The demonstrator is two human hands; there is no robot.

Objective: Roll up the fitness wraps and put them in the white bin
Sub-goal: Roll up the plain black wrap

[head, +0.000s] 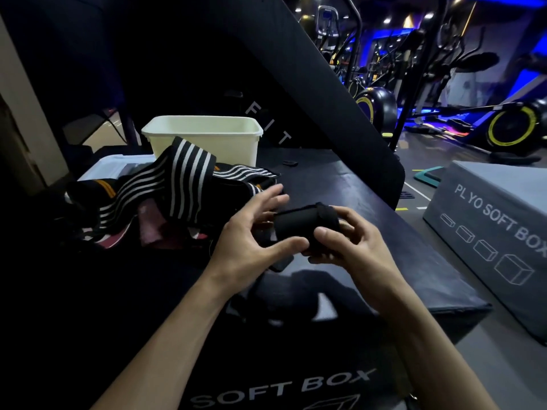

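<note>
Two hands on one rolled black wrap: left hand pinches its near end, fingers half spread, right hand curls around the other. Striped wraps sit left, white bin behind.

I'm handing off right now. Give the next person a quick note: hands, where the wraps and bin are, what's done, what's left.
Left hand and right hand both grip one rolled plain black fabric wrap above the black soft box top.
Loose black wraps with white stripes lie piled left of the hands.
White plastic bin stands behind the pile; its inside is not visible.
Done: this roll looks nearly finished.
Left: bin it, then roll the pile.
</note>
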